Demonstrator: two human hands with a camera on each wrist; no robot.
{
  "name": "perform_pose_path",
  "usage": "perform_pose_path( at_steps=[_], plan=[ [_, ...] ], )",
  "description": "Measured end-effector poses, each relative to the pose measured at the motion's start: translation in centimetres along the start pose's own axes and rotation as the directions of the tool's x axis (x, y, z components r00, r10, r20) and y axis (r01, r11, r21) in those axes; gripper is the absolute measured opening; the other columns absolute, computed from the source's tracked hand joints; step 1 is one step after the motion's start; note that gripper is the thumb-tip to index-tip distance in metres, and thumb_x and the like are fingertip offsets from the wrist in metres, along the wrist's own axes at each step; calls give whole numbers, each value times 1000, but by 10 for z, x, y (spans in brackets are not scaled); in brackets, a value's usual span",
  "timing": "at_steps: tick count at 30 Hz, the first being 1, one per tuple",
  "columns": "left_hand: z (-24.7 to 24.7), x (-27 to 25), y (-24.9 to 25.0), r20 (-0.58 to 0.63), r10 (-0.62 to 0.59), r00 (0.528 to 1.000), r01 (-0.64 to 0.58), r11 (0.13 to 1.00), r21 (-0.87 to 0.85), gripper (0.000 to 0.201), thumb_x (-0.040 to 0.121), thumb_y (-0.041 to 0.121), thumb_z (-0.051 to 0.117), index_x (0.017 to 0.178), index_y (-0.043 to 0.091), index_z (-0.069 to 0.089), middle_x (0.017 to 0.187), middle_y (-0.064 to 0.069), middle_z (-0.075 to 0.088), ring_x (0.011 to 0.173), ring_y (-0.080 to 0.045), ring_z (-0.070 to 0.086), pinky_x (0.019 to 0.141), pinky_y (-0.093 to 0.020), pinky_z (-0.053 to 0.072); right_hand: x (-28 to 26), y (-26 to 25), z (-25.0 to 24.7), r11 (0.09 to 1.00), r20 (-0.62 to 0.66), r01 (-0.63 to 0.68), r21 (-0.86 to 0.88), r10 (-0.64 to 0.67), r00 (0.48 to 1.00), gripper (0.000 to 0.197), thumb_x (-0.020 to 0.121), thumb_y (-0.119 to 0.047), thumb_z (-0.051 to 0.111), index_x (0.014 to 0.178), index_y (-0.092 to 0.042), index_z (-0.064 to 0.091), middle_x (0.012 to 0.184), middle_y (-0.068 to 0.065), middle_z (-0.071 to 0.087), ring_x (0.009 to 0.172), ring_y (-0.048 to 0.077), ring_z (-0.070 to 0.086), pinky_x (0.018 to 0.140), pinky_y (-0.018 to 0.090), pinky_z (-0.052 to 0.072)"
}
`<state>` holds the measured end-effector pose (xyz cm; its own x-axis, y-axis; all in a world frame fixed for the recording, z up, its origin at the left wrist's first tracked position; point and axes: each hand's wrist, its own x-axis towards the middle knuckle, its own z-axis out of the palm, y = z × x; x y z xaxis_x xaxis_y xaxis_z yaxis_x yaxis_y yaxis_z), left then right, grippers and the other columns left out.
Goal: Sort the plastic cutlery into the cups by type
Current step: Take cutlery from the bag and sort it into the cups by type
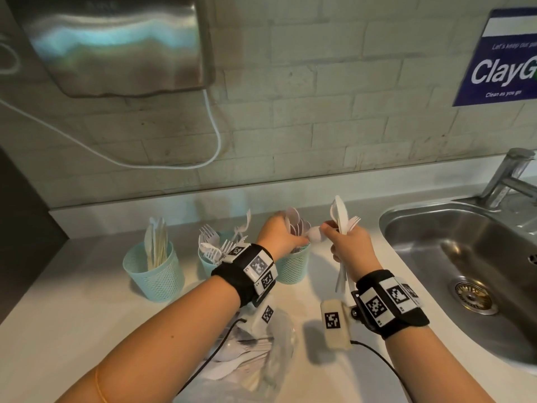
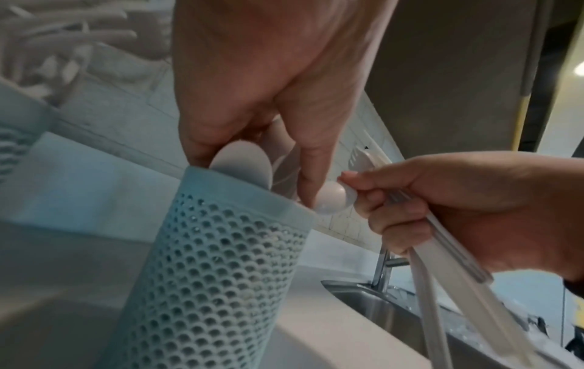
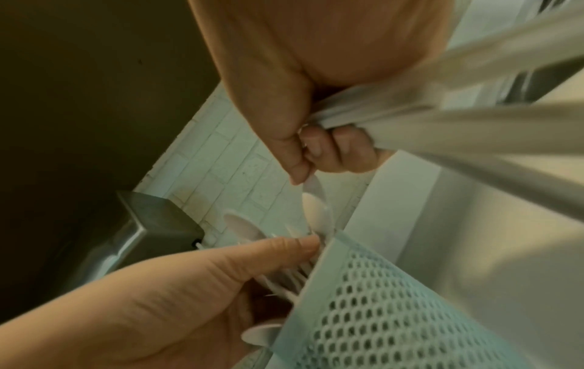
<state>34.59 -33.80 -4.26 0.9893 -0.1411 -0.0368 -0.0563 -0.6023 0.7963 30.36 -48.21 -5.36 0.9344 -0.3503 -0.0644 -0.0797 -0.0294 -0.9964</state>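
white plastic cutlery [image 1: 344, 221] | right hand [image 1: 350, 242] grips bunch | left hand [image 1: 279, 232] holds spoons [image 1: 296, 225] in teal mesh cup [image 1: 293, 267]

the left hand [image 1: 279, 232] covers the near rim of the spoon cup [image 1: 293, 266] in the head view, so how its fingers sit among the spoons cannot be told there. the wrist band hides most of the fork cup [image 1: 207, 264]. in the right hand [image 1: 350, 242], the bundle of cutlery [image 1: 343, 219] overlaps too tightly to count or sort by type. the clear bag [image 1: 279, 359] at the bottom is partly behind the left forearm, and its contents blur together. the blue sign [image 1: 505, 58] and the tap [image 1: 507, 177] are cut off by the right edge. in the right wrist view the held handles [image 3: 474, 117] smear into streaks.
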Motion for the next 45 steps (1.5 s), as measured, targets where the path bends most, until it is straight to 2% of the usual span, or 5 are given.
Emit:
perform_pose_path(
  at_steps=[5, 12, 17, 25, 45],
  plan=[
    [-5, 2, 2, -22, -13, 1000, 13, 1000, 2, 77, 69, 24, 81, 131, 14, 37, 127, -9, 51, 114, -26, 53, 91, -37, 48, 1, -16, 9, 995, 30, 81, -52, -79, 996, 21, 86, -10, 66, 67, -15, 58, 54, -4, 47, 47, 8, 43, 40, 15, 33],
    [-7, -6, 5, 154, 113, 982, -162, 920, 357, 39, 95, 21, 46, 134, 15, 48, 144, -9, 39, 129, -31, 42, 107, -39, 37, -15, -28, 16, 984, 158, 73, 161, -98, 983, 9, 88, -11, 64, 93, -4, 61, 49, -2, 42, 36, 7, 35, 38, 21, 29],
    [-21, -16, 15, 58, 143, 988, -151, 975, 165, 56, 91, 11, 52, 144, 8, 32, 152, -11, 25, 139, -28, 30, 112, -32, 29, -33, -42, 16, 981, 319, 42, 189, -102, 942, 18, 87, -4, 63, 104, -5, 61, 51, -3, 44, 40, 8, 34, 40, 20, 30],
    [-65, -63, 31, 10, 182, 983, -145, 812, -565, 19, 96, 27, 50, 92, 19, 67, 88, 5, 66, 91, -11, 61, 87, -26, 47, -58, -58, 31, 947, 572, -68, 315, -132, 809, 9, 92, -4, 52, 100, -5, 56, 54, -3, 41, 43, 6, 33, 42, 17, 30],
    [-124, -110, -18, -207, 67, 976, -194, 696, -691, 16, 92, 10, 54, 79, 14, 62, 66, 1, 63, 64, -9, 59, 72, -25, 51, -98, -54, 100, 959, 694, -112, 259, -104, 713, 8, 84, -3, 62, 89, -9, 63, 48, -4, 48, 39, 8, 34, 39, 17, 29]
  ],
)
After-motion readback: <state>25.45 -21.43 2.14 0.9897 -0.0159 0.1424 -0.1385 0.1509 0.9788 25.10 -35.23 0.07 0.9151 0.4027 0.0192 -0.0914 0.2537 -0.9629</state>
